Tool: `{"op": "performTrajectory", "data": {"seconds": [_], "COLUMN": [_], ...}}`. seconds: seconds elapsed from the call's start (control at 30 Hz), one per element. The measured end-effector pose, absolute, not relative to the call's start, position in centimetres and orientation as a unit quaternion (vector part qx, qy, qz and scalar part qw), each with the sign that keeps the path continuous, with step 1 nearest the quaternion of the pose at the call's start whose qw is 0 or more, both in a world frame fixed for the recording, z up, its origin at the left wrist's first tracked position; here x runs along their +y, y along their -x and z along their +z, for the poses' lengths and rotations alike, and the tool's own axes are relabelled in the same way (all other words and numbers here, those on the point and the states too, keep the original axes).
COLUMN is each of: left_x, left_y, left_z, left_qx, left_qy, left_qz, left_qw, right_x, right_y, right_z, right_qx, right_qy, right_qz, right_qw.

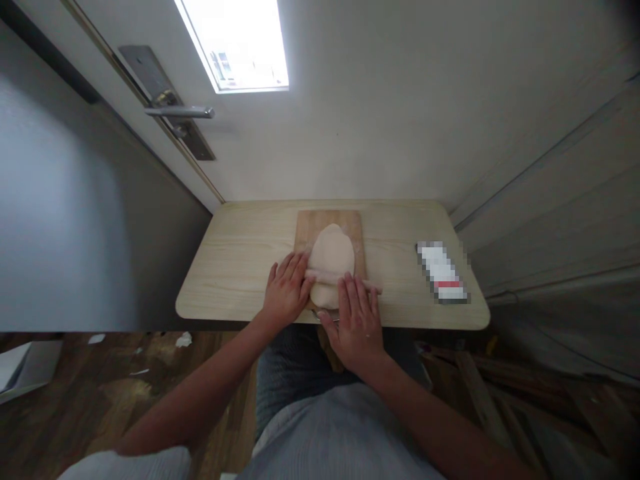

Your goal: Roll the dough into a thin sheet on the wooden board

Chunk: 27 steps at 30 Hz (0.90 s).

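A thin wooden rolling pin (330, 276) lies crosswise over a flat, oval sheet of pale dough (332, 250). The dough rests on a wooden cutting board (306, 225). At the pin's left end is my left hand (286, 291), its fingers stretched forward over the pin and its thumb nearer the dough. My right hand (357, 323) lies with spread, straight fingers across the pin's right part, and its thumb reaches toward the near edge of the dough. The pin's right tip sticks out past my fingers. Both palms face down, so their undersides are hidden.
The board is on a narrow light-wood table (240, 253) against a white door with a metal handle (180, 112). A blurred-out phone-like object (443, 273) lies on the table's right side. Scraps of paper (184, 339) are on the floor at the left.
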State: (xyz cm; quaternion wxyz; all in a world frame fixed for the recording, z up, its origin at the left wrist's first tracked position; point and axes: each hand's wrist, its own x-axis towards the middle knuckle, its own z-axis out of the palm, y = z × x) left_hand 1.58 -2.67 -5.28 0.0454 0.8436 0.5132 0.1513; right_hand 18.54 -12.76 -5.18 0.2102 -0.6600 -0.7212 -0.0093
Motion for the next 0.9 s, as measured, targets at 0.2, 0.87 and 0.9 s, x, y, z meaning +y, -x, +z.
{"op": "performTrajectory", "data": {"seconds": [0.2,0.87,0.9], "left_x": [-3.0,3.6,4.2], "left_y": [-1.4,-1.5,-2.2], "left_z": [-4.9,-1.3,-1.3], "left_qx": [0.521,0.410,0.414], "left_qy": [-0.837,-0.899,-0.897], "left_qz": [0.159,0.145,0.149], "left_qw": [0.057,0.048,0.046], "right_x": [-11.8,-6.3,-5.1], "right_y": [-20.3,-27.5,-28.5], "right_z": [-4.7,-6.1,-6.0], "right_qx": [-0.730,-0.690,-0.691], "right_qy": [0.641,0.641,0.642], "right_qz": [0.019,0.084,0.088], "right_qw": [0.237,0.325,0.321]}}
